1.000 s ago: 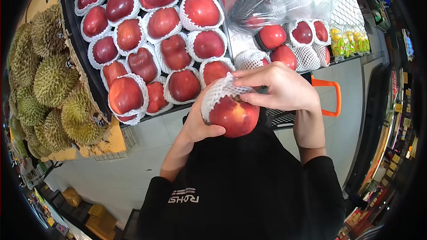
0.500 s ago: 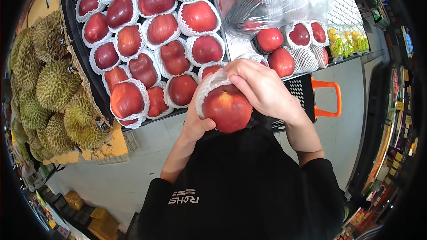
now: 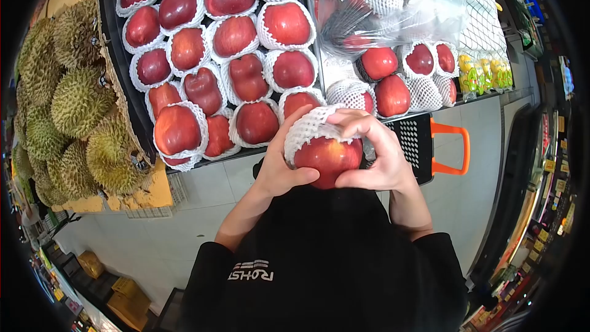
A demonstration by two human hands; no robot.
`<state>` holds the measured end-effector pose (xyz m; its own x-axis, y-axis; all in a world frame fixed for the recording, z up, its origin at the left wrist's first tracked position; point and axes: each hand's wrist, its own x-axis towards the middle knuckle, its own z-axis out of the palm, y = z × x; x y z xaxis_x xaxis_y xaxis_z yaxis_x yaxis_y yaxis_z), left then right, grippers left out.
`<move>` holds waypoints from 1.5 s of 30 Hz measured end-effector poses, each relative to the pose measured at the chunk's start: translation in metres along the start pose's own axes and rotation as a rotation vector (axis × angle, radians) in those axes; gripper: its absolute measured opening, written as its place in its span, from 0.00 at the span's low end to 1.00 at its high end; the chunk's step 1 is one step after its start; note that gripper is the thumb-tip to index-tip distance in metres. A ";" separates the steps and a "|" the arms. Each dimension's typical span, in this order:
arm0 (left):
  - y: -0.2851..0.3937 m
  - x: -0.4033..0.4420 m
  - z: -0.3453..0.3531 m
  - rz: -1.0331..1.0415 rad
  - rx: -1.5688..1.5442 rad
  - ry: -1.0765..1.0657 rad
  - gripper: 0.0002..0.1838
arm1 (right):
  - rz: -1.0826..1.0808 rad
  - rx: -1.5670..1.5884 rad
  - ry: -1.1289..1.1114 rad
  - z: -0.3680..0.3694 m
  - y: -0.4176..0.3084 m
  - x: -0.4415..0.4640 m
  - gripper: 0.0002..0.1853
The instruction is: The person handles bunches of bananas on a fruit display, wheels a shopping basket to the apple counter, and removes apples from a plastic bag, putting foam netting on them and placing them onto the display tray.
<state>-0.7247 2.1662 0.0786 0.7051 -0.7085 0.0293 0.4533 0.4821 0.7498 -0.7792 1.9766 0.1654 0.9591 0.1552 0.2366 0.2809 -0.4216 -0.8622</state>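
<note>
A large red apple (image 3: 329,158) is held in front of my chest between both hands. White foam netting (image 3: 313,128) covers its upper, far side, while its near side is bare. My left hand (image 3: 287,163) wraps the apple's left side, thumb across the front. On the right, my right hand (image 3: 381,157) grips with the thumb low on the apple and the fingers bent over the netting's edge. Just beyond my hands, rows of red apples in white foam nets, such as this apple (image 3: 257,123), fill a black tray.
Durians (image 3: 80,101) lie in a cardboard box at left. At right are more apples (image 3: 392,95), a clear plastic bag (image 3: 393,9), yellow fruit packs (image 3: 485,74) and a black basket with an orange handle (image 3: 452,147).
My right hand has shifted from the apple's top to its right side, thumb now at the front. The netting now covers more of the top. The view has shifted slightly.
</note>
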 end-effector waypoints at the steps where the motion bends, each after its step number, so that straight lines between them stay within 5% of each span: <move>1: 0.002 0.001 0.001 -0.018 0.025 0.008 0.57 | -0.070 -0.074 -0.037 -0.001 -0.005 0.003 0.32; 2: 0.002 0.002 0.000 -0.018 0.025 0.008 0.57 | -0.017 -0.218 -0.137 -0.004 -0.009 0.001 0.49; 6: 0.004 0.003 -0.003 0.011 0.097 0.031 0.56 | 0.012 -0.401 -0.218 0.002 -0.018 0.000 0.54; 14: 0.013 0.004 -0.010 0.008 0.315 0.060 0.54 | -0.016 -0.470 -0.100 0.015 -0.013 -0.002 0.49; 17: 0.029 0.003 -0.012 -0.021 0.349 0.015 0.47 | -0.030 -0.381 -0.062 0.013 -0.012 -0.006 0.49; 24: 0.047 0.002 -0.002 0.438 0.930 0.140 0.16 | -0.108 -0.426 -0.030 0.011 -0.010 -0.012 0.47; 37: 0.049 0.005 -0.005 0.467 1.180 0.108 0.14 | -0.104 -0.377 -0.073 0.004 -0.012 -0.020 0.45; 40: 0.044 0.005 -0.006 0.059 0.697 0.230 0.22 | -0.136 -0.290 -0.039 0.004 -0.013 -0.023 0.44; 43: 0.025 0.003 -0.005 0.205 0.416 0.112 0.26 | -0.170 -0.195 0.027 0.007 -0.006 -0.029 0.47; 45: 0.022 0.004 0.008 0.154 -0.020 -0.026 0.39 | -0.103 -0.008 0.154 0.013 -0.004 -0.032 0.52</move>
<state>-0.7161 2.1704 0.1005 0.7527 -0.6385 0.1605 0.3518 0.5960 0.7218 -0.8117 1.9845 0.1551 0.9189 0.0597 0.3898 0.3777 -0.4177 -0.8264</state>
